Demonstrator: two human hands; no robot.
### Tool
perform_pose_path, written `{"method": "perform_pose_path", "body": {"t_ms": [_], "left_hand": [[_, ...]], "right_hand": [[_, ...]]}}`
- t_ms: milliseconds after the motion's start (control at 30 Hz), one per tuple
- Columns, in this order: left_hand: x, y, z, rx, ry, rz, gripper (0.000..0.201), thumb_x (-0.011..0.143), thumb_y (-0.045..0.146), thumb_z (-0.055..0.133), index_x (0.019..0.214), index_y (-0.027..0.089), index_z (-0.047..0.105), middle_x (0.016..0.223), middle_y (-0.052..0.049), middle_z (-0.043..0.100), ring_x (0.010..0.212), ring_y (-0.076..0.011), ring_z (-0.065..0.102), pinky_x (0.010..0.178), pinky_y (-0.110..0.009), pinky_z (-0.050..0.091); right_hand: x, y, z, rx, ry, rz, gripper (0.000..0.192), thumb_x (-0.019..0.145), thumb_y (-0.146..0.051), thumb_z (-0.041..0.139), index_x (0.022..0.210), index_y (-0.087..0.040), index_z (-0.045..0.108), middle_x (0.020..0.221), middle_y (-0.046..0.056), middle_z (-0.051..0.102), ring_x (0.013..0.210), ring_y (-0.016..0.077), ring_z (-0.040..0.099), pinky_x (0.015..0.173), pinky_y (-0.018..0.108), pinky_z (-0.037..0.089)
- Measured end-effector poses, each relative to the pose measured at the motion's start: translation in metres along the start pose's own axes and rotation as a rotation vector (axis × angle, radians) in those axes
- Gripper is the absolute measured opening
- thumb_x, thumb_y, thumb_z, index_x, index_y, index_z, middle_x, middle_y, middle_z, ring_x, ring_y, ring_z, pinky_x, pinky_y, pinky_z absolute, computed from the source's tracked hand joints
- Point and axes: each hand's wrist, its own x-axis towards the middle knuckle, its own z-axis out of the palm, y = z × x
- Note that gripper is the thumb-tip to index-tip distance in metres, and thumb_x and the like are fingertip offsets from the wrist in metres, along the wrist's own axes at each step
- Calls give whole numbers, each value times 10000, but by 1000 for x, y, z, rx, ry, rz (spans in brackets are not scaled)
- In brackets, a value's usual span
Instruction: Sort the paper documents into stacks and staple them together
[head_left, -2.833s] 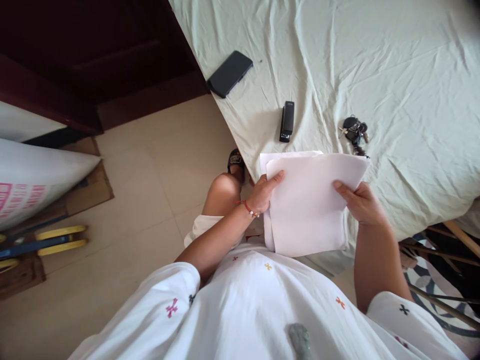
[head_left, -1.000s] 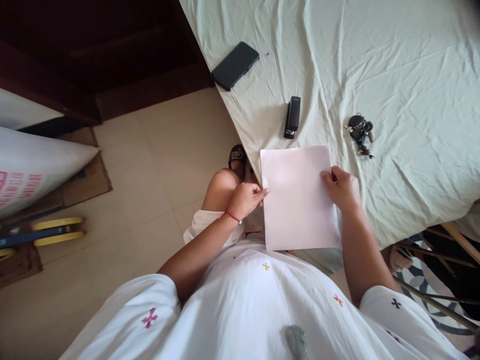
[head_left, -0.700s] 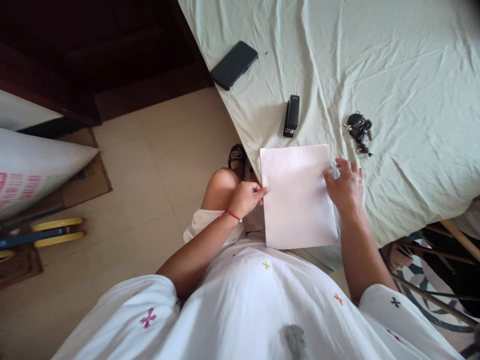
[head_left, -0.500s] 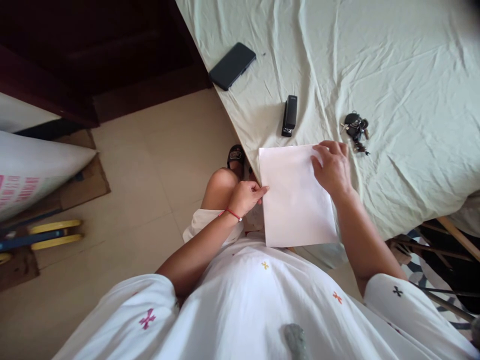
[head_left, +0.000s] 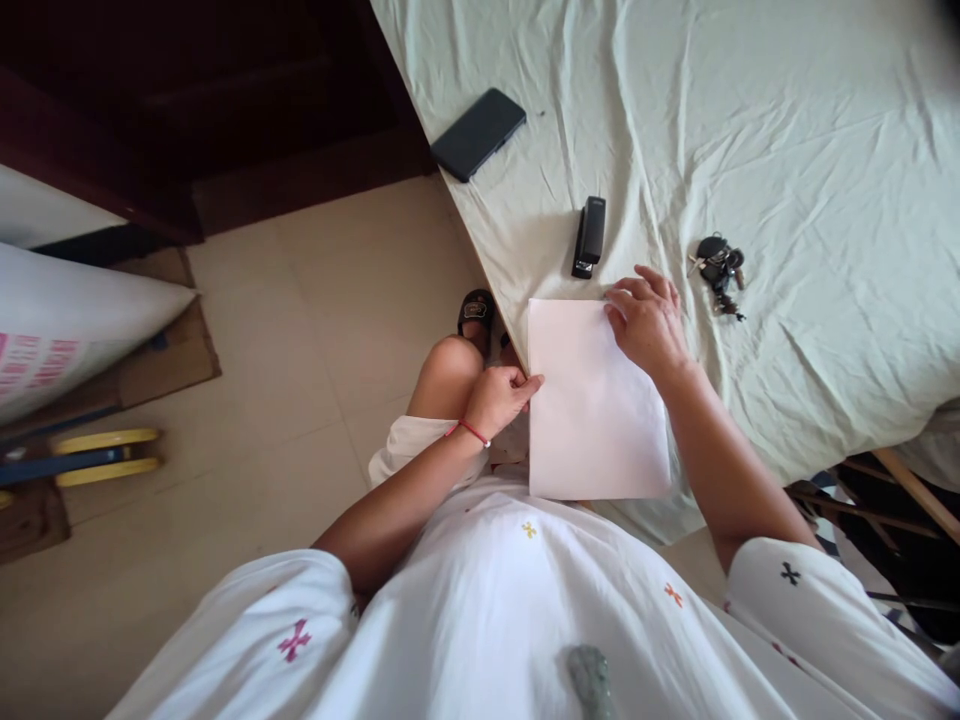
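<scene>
On bed edge, left hand (head_left: 501, 395) fingers pinching paper (head_left: 592, 420), right hand (head_left: 646, 322) fingers spread atop

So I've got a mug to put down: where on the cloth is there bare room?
Bare cloth spreads beyond the keys, and between the phone and the stapler. The near edge is crowded: the paper stack lies under the right hand, the left hand pinching its side.

Left hand (head_left: 501, 395): pinching left edge of white paper stack (head_left: 592, 420).
Right hand (head_left: 646, 322): flat on stack's far corner.
Black stapler (head_left: 589, 236): just beyond stack.
</scene>
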Motion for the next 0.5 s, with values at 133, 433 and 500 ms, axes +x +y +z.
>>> {"method": "perform_pose_path", "body": {"t_ms": [133, 433, 500], "left_hand": [[-2, 2, 0, 52, -11, 21, 475, 880, 529, 628, 551, 190, 585, 515, -11, 639, 502, -131, 541, 547, -263, 387], [-14, -3, 0, 122, -19, 114, 573, 899, 664, 503, 563, 204, 437, 510, 31, 431, 525, -115, 393, 534, -282, 236], [-17, -4, 2, 117, -38, 116, 556, 899, 636, 498, 558, 205, 414, 513, 38, 388, 530, -112, 370, 538, -284, 220]], "right_hand": [[2, -2, 1, 26, -20, -28, 214, 975, -249, 534, 1005, -202, 741, 1165, 111, 726, 1403, 357, 458, 1158, 580, 329], [0, 4, 9, 68, 11, -25, 189, 968, -251, 553, 1003, -260, 739, 1139, 96, 716, 1383, 342, 461, 1142, 552, 354], [-1, 4, 11, 65, 17, -20, 188, 965, -245, 555, 1017, -250, 735, 1143, 100, 711, 1388, 338, 455, 1150, 550, 341]]}}
